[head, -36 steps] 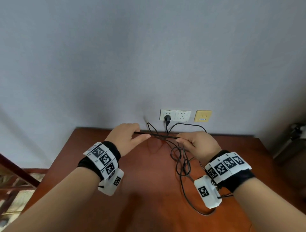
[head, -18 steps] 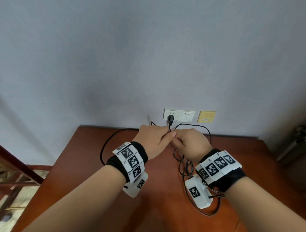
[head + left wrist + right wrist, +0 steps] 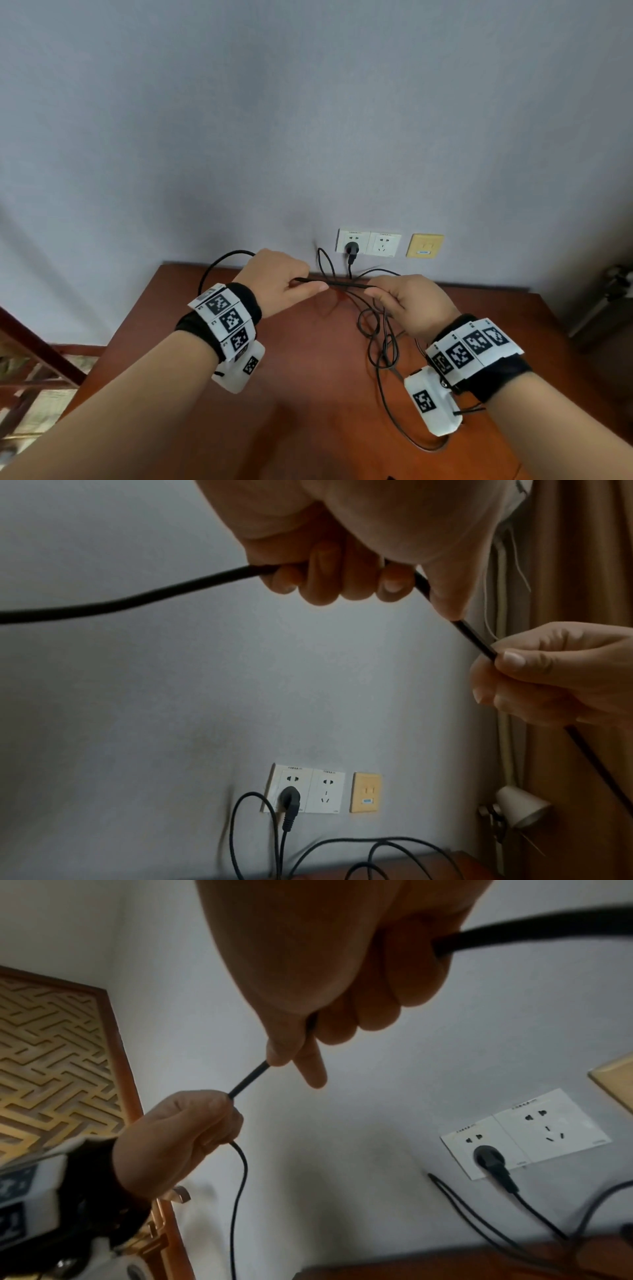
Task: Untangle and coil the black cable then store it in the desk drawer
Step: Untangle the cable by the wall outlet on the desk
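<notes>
A thin black cable (image 3: 346, 284) runs taut between both hands above the reddish wooden desk (image 3: 308, 394). My left hand (image 3: 284, 284) curls round it, and a loop (image 3: 219, 265) arcs out behind that wrist. My right hand (image 3: 404, 301) pinches the same stretch between thumb and forefinger. Below it tangled loops (image 3: 380, 339) hang down to the desk. In the left wrist view the cable (image 3: 474, 639) passes from my left fingers (image 3: 342, 580) to my right hand (image 3: 555, 674). In the right wrist view the cable (image 3: 250, 1080) joins both hands. No drawer is in view.
A black plug (image 3: 351, 247) sits in the left of two white wall sockets (image 3: 368, 243), with a yellow plate (image 3: 424, 245) beside them. The wall rises right behind the desk's back edge. A wooden lattice frame (image 3: 51, 1053) stands at the left, a lamp (image 3: 520, 804) at the right.
My hands were touching half a second ago; they have drawn apart, pulling a short stretch of cable straight between them. The loop behind my left wrist remains.
</notes>
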